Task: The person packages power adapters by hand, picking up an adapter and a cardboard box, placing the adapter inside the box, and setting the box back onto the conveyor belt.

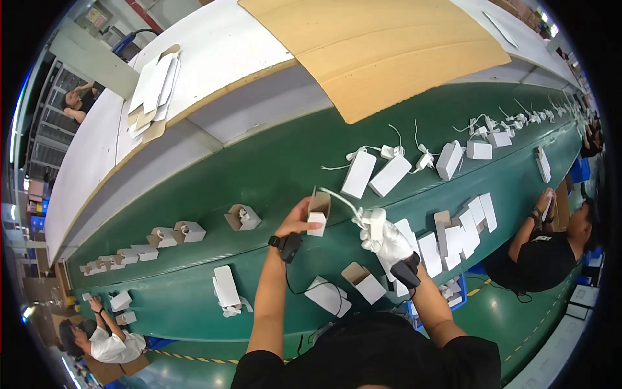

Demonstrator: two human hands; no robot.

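Observation:
My left hand (pixel 295 220) grips a small white box (pixel 317 224) whose brown-lined flap stands up at the top. To its right, my right hand (pixel 387 245), in a white glove, is closed on a white power adapter (pixel 373 220). The adapter's white cable sticks out toward the box; the two are apart. Below my hands lie an open white box (pixel 365 282) and another white box (pixel 327 296). A further white box (pixel 226 286) rests on a bundled white cable to the left. Several white boxes (pixel 455 240) lie side by side right of my gloved hand.
Boxes and bundled adapters (pixel 424 158) line the green belt (pixel 278 172) beyond my hands. Open boxes (pixel 190 231) stand along its left part. A cardboard sheet (pixel 389 52) overhangs the white shelf (pixel 227 45). Co-workers sit at the right (pixel 541 259) and far left (pixel 116 343).

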